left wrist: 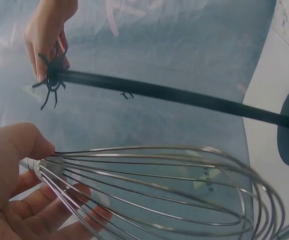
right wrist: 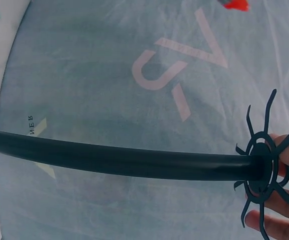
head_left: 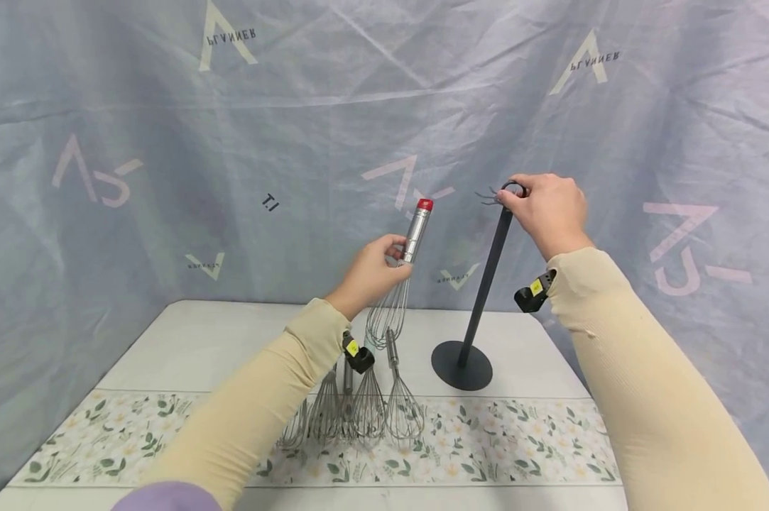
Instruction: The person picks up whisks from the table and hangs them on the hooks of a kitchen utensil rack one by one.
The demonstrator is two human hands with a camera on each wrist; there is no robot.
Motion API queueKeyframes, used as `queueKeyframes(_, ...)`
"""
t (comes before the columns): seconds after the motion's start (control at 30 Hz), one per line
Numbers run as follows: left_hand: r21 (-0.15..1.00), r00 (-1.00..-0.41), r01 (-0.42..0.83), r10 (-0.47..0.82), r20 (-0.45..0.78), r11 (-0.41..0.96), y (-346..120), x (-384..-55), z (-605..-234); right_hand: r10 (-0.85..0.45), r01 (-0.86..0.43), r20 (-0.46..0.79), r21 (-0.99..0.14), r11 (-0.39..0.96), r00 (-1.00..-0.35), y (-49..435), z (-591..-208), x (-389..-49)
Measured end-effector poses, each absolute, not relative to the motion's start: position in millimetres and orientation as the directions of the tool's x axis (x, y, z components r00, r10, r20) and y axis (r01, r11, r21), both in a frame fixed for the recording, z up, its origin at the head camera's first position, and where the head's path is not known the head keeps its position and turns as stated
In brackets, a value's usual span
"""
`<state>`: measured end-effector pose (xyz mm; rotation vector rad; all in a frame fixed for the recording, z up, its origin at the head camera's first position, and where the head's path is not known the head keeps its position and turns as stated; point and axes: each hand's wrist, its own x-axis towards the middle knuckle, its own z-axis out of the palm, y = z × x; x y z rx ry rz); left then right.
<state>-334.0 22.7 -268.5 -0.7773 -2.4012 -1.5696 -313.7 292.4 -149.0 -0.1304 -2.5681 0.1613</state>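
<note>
My left hand grips a metal whisk near the base of its handle. The whisk has a red end cap at the top and its wire loops point down. In the left wrist view, thumb and fingers close round the neck of the whisk. A dark utensil stand with a round base and a ring of thin hooks stands to the right. My right hand holds the ring at the top of the stand. In the right wrist view, fingers lie behind the hooked ring.
Several more whisks lie on the table below my left forearm, partly hidden by it. The white table carries a floral runner across it. A grey-blue printed curtain hangs behind the table.
</note>
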Motion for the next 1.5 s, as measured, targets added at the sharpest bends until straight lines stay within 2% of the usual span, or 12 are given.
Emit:
queueKeyframes(0.4, 0.764, -0.816, 0.555, 0.395, 0.422, 0.330, 55, -332, -256, 0.144, 0.074, 0.512, -0.155, 0.985, -0.847, 292, -152, -317)
queueKeyframes(0.97, 0.741, -0.777, 0.605, 0.419, 0.469, 0.293, 72, -336, -259, 0.113, 0.047, 0.545, -0.134, 0.990, -0.831, 287, -152, -320)
queueKeyframes(1.5, 0.804, -0.800, 0.554, 0.407, 0.441, 0.216, 84, -342, -279, 0.126, 0.058, 0.542, -0.142, 0.988, -0.831, 286, -154, -318)
